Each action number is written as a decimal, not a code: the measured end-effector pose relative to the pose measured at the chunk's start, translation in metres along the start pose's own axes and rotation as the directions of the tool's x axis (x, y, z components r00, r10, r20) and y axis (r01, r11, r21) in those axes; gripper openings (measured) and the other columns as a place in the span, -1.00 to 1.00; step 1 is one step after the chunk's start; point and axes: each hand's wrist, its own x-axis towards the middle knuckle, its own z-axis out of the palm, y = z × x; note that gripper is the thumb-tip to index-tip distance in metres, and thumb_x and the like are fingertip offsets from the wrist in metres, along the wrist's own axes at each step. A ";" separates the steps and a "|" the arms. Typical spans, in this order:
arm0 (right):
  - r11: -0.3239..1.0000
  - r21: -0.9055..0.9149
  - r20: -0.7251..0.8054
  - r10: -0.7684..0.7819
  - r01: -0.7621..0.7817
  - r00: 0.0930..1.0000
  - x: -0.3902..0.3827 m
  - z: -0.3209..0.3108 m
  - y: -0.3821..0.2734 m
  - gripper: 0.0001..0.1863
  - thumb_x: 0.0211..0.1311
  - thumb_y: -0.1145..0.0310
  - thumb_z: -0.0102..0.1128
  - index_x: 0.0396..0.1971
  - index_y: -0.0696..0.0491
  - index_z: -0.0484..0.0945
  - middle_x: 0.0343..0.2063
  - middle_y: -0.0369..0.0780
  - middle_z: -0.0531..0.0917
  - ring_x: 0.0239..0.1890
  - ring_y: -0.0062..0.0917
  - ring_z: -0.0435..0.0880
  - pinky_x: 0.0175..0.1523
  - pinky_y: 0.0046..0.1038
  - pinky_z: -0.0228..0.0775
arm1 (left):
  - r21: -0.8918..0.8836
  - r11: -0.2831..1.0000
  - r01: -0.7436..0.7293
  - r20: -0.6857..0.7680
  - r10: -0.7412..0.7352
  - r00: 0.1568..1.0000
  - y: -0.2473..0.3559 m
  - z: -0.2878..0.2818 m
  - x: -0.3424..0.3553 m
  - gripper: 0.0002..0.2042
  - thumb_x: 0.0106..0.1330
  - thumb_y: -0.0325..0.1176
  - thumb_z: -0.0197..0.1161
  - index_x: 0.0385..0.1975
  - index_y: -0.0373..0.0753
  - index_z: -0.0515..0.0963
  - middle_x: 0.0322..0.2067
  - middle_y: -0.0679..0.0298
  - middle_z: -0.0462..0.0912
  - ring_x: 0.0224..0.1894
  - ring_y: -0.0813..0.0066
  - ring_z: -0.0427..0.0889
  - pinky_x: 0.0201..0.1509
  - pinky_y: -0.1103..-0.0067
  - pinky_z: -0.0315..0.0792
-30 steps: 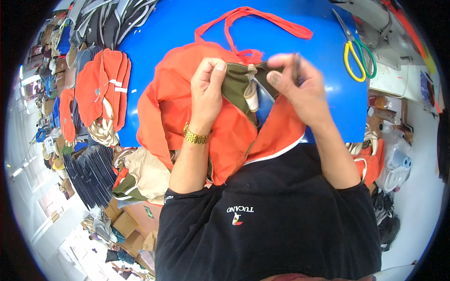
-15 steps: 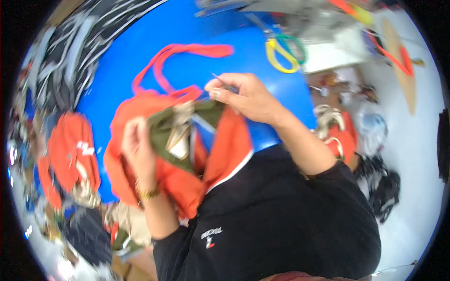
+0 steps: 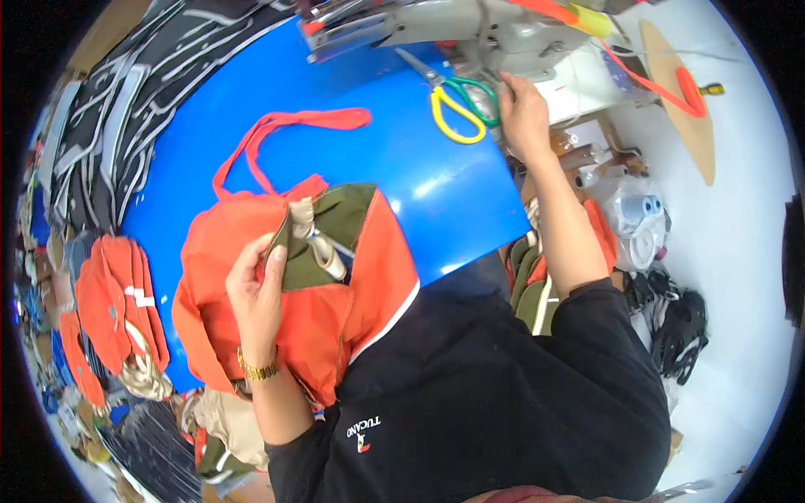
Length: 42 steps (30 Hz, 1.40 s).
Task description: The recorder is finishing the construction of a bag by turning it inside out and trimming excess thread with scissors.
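An orange fabric bag with olive-green lining lies across the near part of the blue tabletop and against my front. My left hand pinches the edge of its opening between thumb and fingers. Inside the opening lies a cream cord or strap end. An orange strap loops from the bag toward the far side. My right hand reaches over the table's right edge beside the scissors, with yellow and green handles. Its fingers are extended and loosely bent, partly hidden; nothing shows in them.
A sewing machine stands at the far edge of the blue table. Black pieces with pale edging are piled far left, more orange bags hang at left. Thread cones in plastic stand on the right.
My right hand has left the bag opening and moved right and away, next to the scissors. The thin pointed object it held no longer shows. My left hand stays at the bag.
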 end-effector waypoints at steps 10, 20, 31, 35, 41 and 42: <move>0.760 0.538 0.323 -0.585 0.365 0.744 -0.030 -0.011 -0.199 -0.57 0.17 0.18 0.38 -0.07 0.15 0.59 -0.16 -0.06 0.65 -0.08 -0.14 0.63 0.02 -0.24 0.47 | 0.259 0.961 -0.094 0.033 0.089 0.995 0.036 -0.015 -0.019 -0.89 0.28 -0.56 0.25 -0.23 -0.37 0.57 -0.43 0.18 0.53 -0.40 0.38 0.55 -0.31 0.53 0.41; 0.580 0.763 0.373 -0.756 0.286 0.538 -0.063 0.007 -0.263 -0.76 0.20 0.28 0.31 -0.38 0.10 0.46 -0.53 -0.06 0.57 -0.45 -0.06 0.60 -0.40 -0.15 0.40 | 0.686 0.719 -0.111 -0.079 0.226 0.971 0.064 -0.018 -0.054 -0.77 0.15 -0.42 0.39 -0.23 -0.26 0.54 -0.40 0.15 0.59 -0.33 0.16 0.64 -0.30 0.40 0.50; 0.454 0.815 0.330 -0.874 0.359 0.356 -0.052 -0.033 -0.266 -0.91 0.14 0.42 0.20 -0.36 0.02 0.50 -0.57 -0.17 0.63 -0.49 -0.22 0.68 -0.45 -0.27 0.47 | 0.545 0.798 -0.256 0.147 0.210 0.967 0.068 -0.030 -0.056 -0.82 0.24 -0.53 0.22 -0.17 -0.32 0.54 -0.43 0.04 0.61 -0.38 0.07 0.66 -0.31 0.35 0.51; 0.676 0.601 0.511 -0.735 0.427 0.445 -0.036 -0.009 -0.189 -0.92 0.20 0.40 0.24 -0.37 0.07 0.57 -0.54 -0.07 0.60 -0.47 -0.18 0.65 -0.41 -0.27 0.45 | 0.857 0.514 -0.019 0.022 0.000 1.000 0.049 -0.093 -0.059 -0.84 0.32 -0.44 0.23 -0.15 -0.26 0.61 -0.48 -0.02 0.62 -0.41 0.04 0.67 -0.36 0.34 0.51; 0.825 0.563 0.723 -0.516 0.040 0.459 -0.034 0.001 -0.202 -0.69 0.22 0.18 0.35 -0.35 0.13 0.54 -0.59 -0.05 0.52 -0.53 -0.13 0.52 -0.41 -0.28 0.31 | 0.770 0.638 0.005 0.001 -0.009 1.000 0.035 -0.096 -0.044 -0.81 0.30 -0.46 0.27 -0.12 -0.34 0.61 -0.33 0.07 0.62 -0.34 0.23 0.64 -0.25 0.52 0.49; 0.774 0.631 0.657 -0.568 0.050 0.495 -0.037 0.003 -0.201 -0.67 0.21 0.16 0.36 -0.35 0.14 0.54 -0.59 -0.06 0.51 -0.53 -0.15 0.51 -0.41 -0.27 0.30 | 0.766 0.643 0.005 0.001 -0.009 1.000 0.040 -0.089 -0.044 -0.81 0.30 -0.46 0.27 -0.12 -0.34 0.61 -0.33 0.07 0.62 -0.34 0.23 0.64 -0.25 0.52 0.49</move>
